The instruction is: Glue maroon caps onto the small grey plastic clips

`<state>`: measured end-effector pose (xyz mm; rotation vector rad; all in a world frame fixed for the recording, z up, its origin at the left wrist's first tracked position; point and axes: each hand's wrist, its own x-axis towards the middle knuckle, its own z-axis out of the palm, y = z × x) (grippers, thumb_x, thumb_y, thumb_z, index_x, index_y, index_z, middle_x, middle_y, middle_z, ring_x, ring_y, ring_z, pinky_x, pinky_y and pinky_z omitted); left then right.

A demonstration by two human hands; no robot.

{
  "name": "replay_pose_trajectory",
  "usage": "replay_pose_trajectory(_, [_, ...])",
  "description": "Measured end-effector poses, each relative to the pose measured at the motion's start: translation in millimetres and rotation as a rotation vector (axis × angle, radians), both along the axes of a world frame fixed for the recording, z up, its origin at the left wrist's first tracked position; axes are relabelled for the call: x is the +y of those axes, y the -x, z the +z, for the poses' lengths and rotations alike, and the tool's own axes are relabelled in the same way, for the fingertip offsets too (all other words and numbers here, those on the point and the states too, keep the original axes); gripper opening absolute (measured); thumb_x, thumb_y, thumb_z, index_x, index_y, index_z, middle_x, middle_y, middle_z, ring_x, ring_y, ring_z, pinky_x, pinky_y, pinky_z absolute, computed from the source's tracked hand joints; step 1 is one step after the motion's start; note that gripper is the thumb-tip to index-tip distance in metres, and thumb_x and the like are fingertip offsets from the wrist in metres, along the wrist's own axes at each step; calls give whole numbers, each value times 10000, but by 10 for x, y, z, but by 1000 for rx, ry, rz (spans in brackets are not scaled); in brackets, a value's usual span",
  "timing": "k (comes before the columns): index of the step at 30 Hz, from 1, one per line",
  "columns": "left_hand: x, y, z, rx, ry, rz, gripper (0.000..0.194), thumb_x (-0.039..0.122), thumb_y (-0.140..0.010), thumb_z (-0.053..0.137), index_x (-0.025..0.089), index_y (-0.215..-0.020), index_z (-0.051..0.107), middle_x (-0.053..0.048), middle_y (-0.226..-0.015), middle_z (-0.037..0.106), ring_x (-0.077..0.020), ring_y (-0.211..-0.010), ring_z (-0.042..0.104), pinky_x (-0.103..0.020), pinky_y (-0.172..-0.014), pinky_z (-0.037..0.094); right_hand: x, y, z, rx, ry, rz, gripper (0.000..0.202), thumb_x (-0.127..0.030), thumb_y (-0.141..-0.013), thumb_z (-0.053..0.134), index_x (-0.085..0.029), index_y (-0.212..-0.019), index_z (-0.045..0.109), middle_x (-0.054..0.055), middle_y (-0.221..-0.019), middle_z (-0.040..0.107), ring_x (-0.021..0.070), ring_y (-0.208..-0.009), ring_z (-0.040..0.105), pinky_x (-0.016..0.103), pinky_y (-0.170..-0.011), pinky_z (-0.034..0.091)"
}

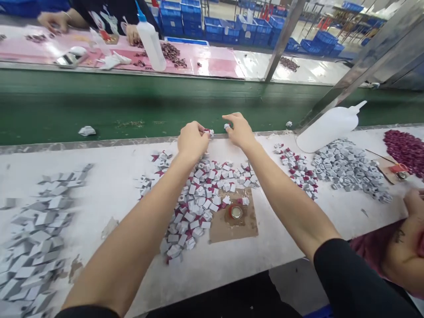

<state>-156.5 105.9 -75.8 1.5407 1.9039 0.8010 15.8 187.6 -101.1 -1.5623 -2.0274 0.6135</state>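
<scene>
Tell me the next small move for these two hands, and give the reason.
Probably bring the two pieces together: the left hand pinches a small white and maroon piece and the right hand pinches another small piece, held apart above the pile of pieces.

Small white-and-maroon plastic piece [208,131] pinched in my left hand's fingertips; a second small white plastic piece [227,126] in my right. Both are held just beyond the heap of white-and-maroon plastic pieces [202,194].
</scene>
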Motion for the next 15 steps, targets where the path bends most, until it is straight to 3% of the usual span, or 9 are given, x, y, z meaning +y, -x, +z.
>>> replay_pose_trajectory(2, [258,10,-43,37,63,0,531,417,-1235,391,57,-1265,780,-85,-1635,680,-297,-1304,754,-528,-1180,576,216,140,-29,-32,10,29,503,33,-948,652,-104,-1378,873,199,-1589,768,355,-1403,723,541,-1275,549])
replay_pose_trajectory(3, [376,14,-69,57,101,5,529,401,-1239,373,67,-1281,782,-69,-1670,653,-281,-1286,759,-516,-1165,583,267,184,-32,-38,15,40,443,17,-932,677,-110,-1292,902,194,-1490,823,356,-1375,736,536,-1269,550])
replay_pose_trajectory(4, [486,20,-96,76,140,11,485,403,-1238,423,87,-1322,781,-74,-1664,658,-277,-1280,764,-506,-1152,601,280,210,-23,-36,18,47,373,-12,-925,700,-121,-1206,920,186,-1369,869,357,-1323,757,536,-1253,560])
replay_pose_trajectory(6, [664,46,-147,117,208,32,418,428,-1137,758,171,-1467,739,-142,-1525,733,-301,-1286,770,-520,-1091,681,203,202,32,-9,12,54,273,-88,-922,735,-146,-1101,932,166,-1166,906,359,-1193,798,551,-1200,592])
replay_pose_trajectory(9, [721,125,-169,175,247,50,448,412,-1101,820,168,-1467,734,-153,-1472,751,-309,-1280,772,-532,-1089,686,-167,-13,192,69,-11,57,291,-192,-919,752,-165,-1139,941,144,-1038,910,346,-1018,830,552,-1061,660])
replay_pose_trajectory(12, [353,242,-82,230,170,44,391,296,-1134,750,125,-1485,721,-201,-1477,758,-317,-1341,753,-496,-1169,621,-842,-458,319,170,59,78,329,-376,-925,793,-279,-1193,957,87,-944,913,327,-885,857,485,-832,712])
replay_pose_trajectory(15, [-403,481,29,297,81,34,356,233,-1134,693,163,-1481,734,-180,-1480,773,-310,-1407,715,-436,-1242,542,-1716,-948,199,238,83,-46,296,-602,-848,881,-360,-1003,953,87,-1002,927,354,-868,890,474,-714,736])
